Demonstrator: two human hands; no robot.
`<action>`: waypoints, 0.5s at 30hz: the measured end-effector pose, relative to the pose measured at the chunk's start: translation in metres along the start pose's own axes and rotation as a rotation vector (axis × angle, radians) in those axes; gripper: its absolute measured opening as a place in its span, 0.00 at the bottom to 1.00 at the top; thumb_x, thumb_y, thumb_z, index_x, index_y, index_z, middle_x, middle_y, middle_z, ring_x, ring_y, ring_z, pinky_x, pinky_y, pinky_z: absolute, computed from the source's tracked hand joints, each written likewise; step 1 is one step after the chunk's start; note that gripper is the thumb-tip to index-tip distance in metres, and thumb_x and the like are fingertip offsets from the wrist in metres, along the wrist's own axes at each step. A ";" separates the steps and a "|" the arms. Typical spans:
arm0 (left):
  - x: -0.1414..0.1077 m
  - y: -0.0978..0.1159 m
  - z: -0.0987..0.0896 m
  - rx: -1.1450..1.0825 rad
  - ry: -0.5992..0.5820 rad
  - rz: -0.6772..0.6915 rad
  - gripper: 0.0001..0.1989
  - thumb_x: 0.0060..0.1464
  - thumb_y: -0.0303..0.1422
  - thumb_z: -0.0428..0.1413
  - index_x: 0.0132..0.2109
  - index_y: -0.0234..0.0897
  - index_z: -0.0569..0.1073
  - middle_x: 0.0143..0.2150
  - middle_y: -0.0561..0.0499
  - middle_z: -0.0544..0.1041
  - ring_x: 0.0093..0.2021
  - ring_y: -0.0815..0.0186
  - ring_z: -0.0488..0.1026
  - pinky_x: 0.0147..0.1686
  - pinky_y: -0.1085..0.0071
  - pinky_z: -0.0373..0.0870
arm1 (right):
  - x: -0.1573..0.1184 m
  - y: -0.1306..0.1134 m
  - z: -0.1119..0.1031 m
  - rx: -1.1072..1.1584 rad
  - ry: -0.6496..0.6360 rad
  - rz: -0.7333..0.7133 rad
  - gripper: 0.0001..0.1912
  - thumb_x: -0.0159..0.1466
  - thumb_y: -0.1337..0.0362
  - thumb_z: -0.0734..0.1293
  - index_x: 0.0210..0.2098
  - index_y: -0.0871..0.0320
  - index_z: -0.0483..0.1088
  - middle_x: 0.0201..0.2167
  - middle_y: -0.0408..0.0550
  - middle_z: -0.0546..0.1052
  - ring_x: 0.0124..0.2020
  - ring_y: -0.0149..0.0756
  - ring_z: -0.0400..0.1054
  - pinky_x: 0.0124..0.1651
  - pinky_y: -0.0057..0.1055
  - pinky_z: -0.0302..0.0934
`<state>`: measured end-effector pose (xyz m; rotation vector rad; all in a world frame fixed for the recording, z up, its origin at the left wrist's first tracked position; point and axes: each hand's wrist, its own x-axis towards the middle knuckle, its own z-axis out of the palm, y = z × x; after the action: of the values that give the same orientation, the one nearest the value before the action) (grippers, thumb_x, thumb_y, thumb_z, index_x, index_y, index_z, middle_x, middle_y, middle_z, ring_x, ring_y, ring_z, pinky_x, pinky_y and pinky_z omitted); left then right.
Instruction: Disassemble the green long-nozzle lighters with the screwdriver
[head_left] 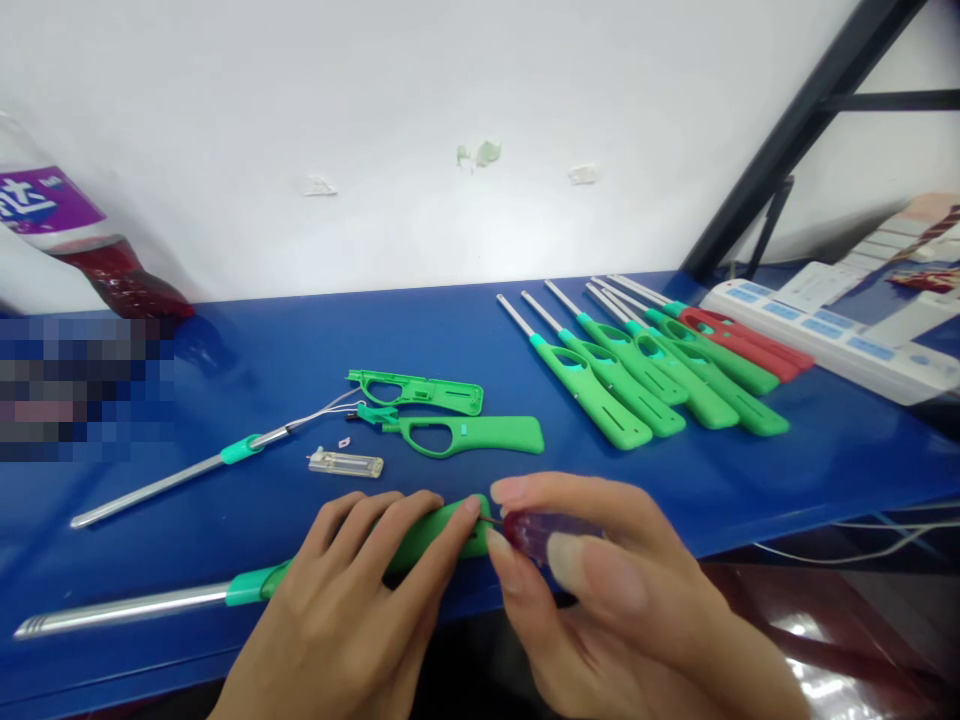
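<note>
My left hand (367,580) presses a green gas lighter (420,540) down at the table's front, its metal tube (127,610) pointing left. My right hand (622,580) pinches a screwdriver (532,533) with a clear purple-red handle. The screwdriver's thin shaft meets the handle end of the lighter; its tip is hard to make out beside my left fingertip. Behind my hands lie a loose lighter tube with wires (172,483), an opened green half shell (427,392), another green handle piece (495,436) and a clear fuel tank (346,463).
Several green lighters (600,400) and some red ones (757,345) lie in a row at the back right. Beyond them is a white power strip (832,330). A drink bottle (120,270) stands at the left. A black metal post (780,140) rises at the right.
</note>
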<state>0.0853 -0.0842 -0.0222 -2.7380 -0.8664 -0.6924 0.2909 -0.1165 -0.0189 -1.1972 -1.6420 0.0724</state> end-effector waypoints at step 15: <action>-0.001 -0.002 0.002 0.012 -0.043 -0.010 0.28 0.63 0.22 0.52 0.69 0.35 0.65 0.55 0.40 0.74 0.51 0.51 0.69 0.51 0.51 0.66 | 0.004 0.005 0.013 0.091 0.094 -0.192 0.40 0.66 0.72 0.67 0.72 0.42 0.52 0.55 0.44 0.81 0.45 0.35 0.81 0.46 0.32 0.78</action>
<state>0.0845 -0.0826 -0.0243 -2.7488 -0.8917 -0.6300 0.2848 -0.1051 -0.0246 -0.9556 -1.6457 -0.0297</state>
